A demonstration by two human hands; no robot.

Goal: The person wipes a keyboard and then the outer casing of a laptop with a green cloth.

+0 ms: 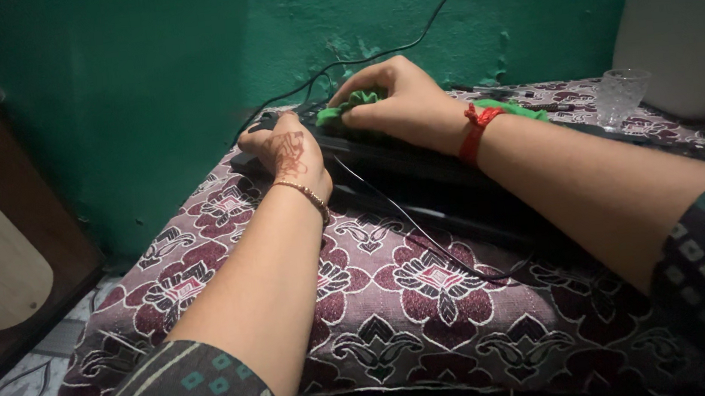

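Green cloth [349,104] sits bunched under the curled right hand [399,103], atop a black keyboard [400,155] lying left to right across the patterned tabletop [397,306]; left hand [288,152] apparently grips its near-left end.

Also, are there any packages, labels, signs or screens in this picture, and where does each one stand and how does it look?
No package, label, sign or lit screen can be made out.
Pale grey box-shaped device: far right, on the patterned maroon cloth, behind a small clear glass cup; its faces look plain.
Both hands rest on a dark flat keyboard-like object, the right hand on a green cloth.
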